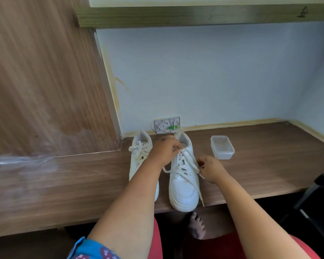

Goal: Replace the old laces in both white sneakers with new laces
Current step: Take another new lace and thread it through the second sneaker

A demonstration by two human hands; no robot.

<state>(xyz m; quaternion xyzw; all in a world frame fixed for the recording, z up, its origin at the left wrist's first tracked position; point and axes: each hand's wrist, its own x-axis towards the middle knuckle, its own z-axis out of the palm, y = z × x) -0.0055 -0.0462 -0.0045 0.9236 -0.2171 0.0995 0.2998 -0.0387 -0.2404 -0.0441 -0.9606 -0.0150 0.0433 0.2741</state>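
working at the top eyelets of the right sneaker point(183, 176), the left hand point(165, 151) pinches the lace point(187, 165) near the tongue while the right hand point(211, 170) holds a loose run of that lace just off the shoe's right side; both grips are narrow, fingers curled around the lace; the free end trails down past the toe and over the near edge of the wooden desk point(260, 165); the left sneaker point(141, 157) stands just beside its mate, still laced and partly hidden behind the left forearm.

risks, as i judge them: the shoe sits close to the near edge, so a hard tug toward the body could slide it off the desk; pulling one strand before the crossings are slackened could jam the lace in an eyelet; the dangling end could snag on the desk edge.

both forearms reach forward from the lap, the left one crossing over the left sneaker, the right wrist bent inward; a clear plastic container point(222, 147) rests to the right, apart from the shoes; no new laces are visible.
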